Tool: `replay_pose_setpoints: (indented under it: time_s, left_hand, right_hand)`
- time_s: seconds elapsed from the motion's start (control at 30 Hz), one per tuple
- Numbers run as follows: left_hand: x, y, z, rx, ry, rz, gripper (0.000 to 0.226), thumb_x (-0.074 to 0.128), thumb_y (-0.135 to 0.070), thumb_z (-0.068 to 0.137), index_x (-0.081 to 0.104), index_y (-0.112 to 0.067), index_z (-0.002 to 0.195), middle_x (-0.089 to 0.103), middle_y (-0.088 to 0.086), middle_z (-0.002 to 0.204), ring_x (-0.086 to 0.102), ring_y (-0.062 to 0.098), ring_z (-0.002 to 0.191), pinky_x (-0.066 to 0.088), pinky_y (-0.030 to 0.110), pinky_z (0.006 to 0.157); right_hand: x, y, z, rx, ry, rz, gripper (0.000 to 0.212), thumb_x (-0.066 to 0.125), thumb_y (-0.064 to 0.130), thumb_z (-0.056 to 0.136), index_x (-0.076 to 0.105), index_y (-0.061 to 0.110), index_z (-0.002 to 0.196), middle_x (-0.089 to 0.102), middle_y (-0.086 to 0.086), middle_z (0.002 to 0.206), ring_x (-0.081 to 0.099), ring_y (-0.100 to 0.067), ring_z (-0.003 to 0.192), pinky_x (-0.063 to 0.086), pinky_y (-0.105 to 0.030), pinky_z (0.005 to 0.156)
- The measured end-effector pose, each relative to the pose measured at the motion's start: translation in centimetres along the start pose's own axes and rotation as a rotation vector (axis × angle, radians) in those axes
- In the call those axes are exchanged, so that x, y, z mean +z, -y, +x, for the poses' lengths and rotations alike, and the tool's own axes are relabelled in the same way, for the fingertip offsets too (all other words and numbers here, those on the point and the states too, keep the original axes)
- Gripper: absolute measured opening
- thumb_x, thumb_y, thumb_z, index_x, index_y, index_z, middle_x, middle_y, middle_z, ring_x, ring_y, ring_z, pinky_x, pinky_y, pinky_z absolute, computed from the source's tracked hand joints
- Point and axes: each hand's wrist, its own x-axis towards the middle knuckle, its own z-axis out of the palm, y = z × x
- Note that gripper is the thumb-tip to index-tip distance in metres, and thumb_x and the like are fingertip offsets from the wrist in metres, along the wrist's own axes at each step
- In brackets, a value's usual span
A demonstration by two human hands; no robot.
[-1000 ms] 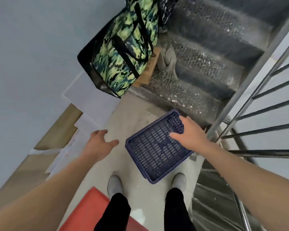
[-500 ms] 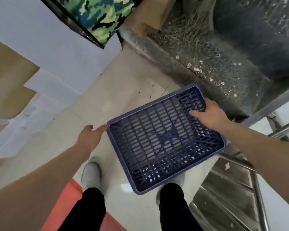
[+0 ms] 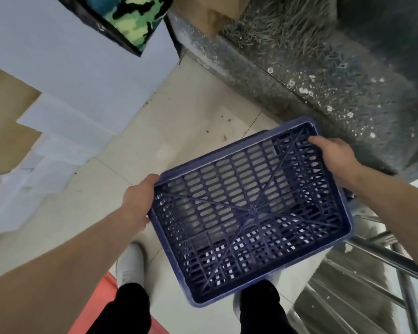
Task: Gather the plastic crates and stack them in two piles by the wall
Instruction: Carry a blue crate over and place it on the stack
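Plainly, the carrying step is in hand. The blue crate is held low in front of the person, open side up, and it seems clear of the floor, since it overlaps both feet. It fills the view from the centre toward 5 o'clock.

The left hand grips the rim of the short side at the crate's 9 o'clock, fingers curled under the lip. The right hand clasps the rim near the far corner, at about 1 o'clock of the crate. Holding two opposed edges likely keeps a light, wide, floppy tray level and stops it swinging.

Just beyond the crate, from 12 to 2 o'clock, runs a rough metal stair step. A railing stands at 4 o'clock, so there is little room on that side.

Pale boards lean at 10 o'clock with a camouflage bag above them at 11. At 7 o'clock, beside the left white shoe, lies a red thing, perhaps another crate; too little shows to say.

No pile by a wall is in view, so the stacking looks to be yet ahead.
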Motion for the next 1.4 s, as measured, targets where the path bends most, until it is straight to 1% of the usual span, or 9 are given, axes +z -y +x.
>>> replay_pose_setpoints:
  time_s: [0.27, 0.37, 0.47, 0.63, 0.9, 1.07, 1.13, 1.23, 1.4]
  left_hand:
    - [-5.4, -5.5, -5.4, 0.25, -0.222, 0.05, 0.057, 0.056, -0.058, 0.075, 0.058, -0.005, 0.095, 0.059, 0.01, 0.086, 0.053, 0.026, 0.072, 0.038, 0.035, 0.064]
    - [-7.1, -6.1, -5.3, 0.311, -0.297, 0.156, 0.068, 0.052, -0.061, 0.081, 0.058, -0.003, 0.116, 0.064, 0.012, 0.102, 0.058, 0.03, 0.086, 0.041, 0.038, 0.068]
    - [-8.1, -5.2, -3.8, 0.305, -0.29, 0.268, 0.058, 0.049, -0.059, 0.092, 0.058, -0.004, 0.11, 0.063, 0.013, 0.105, 0.057, 0.034, 0.093, 0.045, 0.042, 0.082]
    - [-8.9, -1.5, -1.4, 0.241, -0.23, 0.369, 0.066, 0.045, -0.065, 0.095, 0.06, -0.006, 0.121, 0.059, 0.015, 0.118, 0.056, 0.038, 0.109, 0.044, 0.044, 0.097]
    - [-10.0, 1.1, 0.2, 0.119, -0.159, 0.342, 0.1, 0.039, -0.092, 0.063, 0.063, -0.008, 0.111, 0.068, 0.015, 0.111, 0.062, 0.038, 0.101, 0.047, 0.047, 0.096]
    - [-9.0, -3.9, -0.7, 0.239, -0.1, 0.275, 0.087, 0.039, -0.083, 0.078, 0.055, -0.016, 0.132, 0.058, 0.003, 0.127, 0.055, 0.03, 0.114, 0.04, 0.051, 0.107]
    - [-8.6, -6.1, 0.4, 0.278, -0.078, 0.184, 0.097, 0.045, -0.089, 0.066, 0.055, -0.021, 0.134, 0.06, -0.002, 0.133, 0.056, 0.027, 0.118, 0.04, 0.053, 0.107]
    - [-8.4, -7.4, 2.6, 0.251, -0.022, 0.069, 0.101, 0.054, -0.094, 0.054, 0.063, -0.028, 0.13, 0.067, -0.003, 0.129, 0.062, 0.024, 0.117, 0.045, 0.052, 0.104]
    - [-7.4, -8.2, -3.3, 0.14, 0.029, -0.068, 0.062, 0.045, -0.079, 0.085, 0.069, -0.027, 0.108, 0.078, 0.001, 0.087, 0.074, 0.024, 0.082, 0.057, 0.044, 0.076]
  right_hand:
    - [-1.6, 1.4, -8.4, -0.01, -0.108, 0.296, 0.096, 0.052, 0.1, 0.06, 0.072, 0.022, 0.113, 0.073, -0.006, 0.118, 0.067, -0.029, 0.105, 0.053, -0.048, 0.098]
    - [-0.3, 0.9, -11.4, 0.033, -0.059, 0.368, 0.065, 0.036, 0.084, 0.089, 0.069, 0.033, 0.11, 0.069, -0.001, 0.128, 0.06, -0.017, 0.101, 0.044, -0.037, 0.086]
    - [1.6, -1.7, -12.4, 0.138, 0.044, 0.402, 0.062, 0.027, 0.071, 0.101, 0.058, 0.026, 0.131, 0.061, -0.002, 0.131, 0.053, -0.021, 0.12, 0.035, -0.049, 0.108]
    - [3.9, -6.8, -13.9, 0.25, 0.12, 0.351, 0.056, 0.03, 0.068, 0.103, 0.056, 0.019, 0.095, 0.063, -0.011, 0.118, 0.056, -0.027, 0.118, 0.036, -0.048, 0.107]
    - [4.4, -9.9, -12.9, 0.265, 0.159, 0.171, 0.085, 0.023, 0.078, 0.098, 0.064, 0.005, 0.108, 0.065, -0.013, 0.121, 0.056, -0.028, 0.116, 0.036, -0.048, 0.106]
    - [4.4, -3.9, -10.8, 0.031, 0.025, 0.137, 0.068, 0.041, 0.073, 0.091, 0.067, 0.016, 0.117, 0.07, -0.006, 0.119, 0.063, -0.029, 0.11, 0.046, -0.04, 0.091]
    - [4.8, -1.1, -9.6, -0.015, 0.033, 0.248, 0.06, 0.051, 0.068, 0.091, 0.068, 0.02, 0.123, 0.073, -0.003, 0.121, 0.067, -0.024, 0.106, 0.05, -0.036, 0.084]
    - [5.7, 1.7, -8.9, -0.003, 0.054, 0.37, 0.048, 0.061, 0.066, 0.09, 0.072, 0.028, 0.118, 0.077, 0.004, 0.109, 0.073, -0.02, 0.096, 0.058, -0.043, 0.09]
    - [5.0, 2.3, -9.4, 0.063, 0.109, 0.505, 0.088, 0.062, 0.091, 0.06, 0.074, 0.028, 0.119, 0.079, 0.001, 0.109, 0.075, -0.028, 0.104, 0.057, -0.051, 0.094]
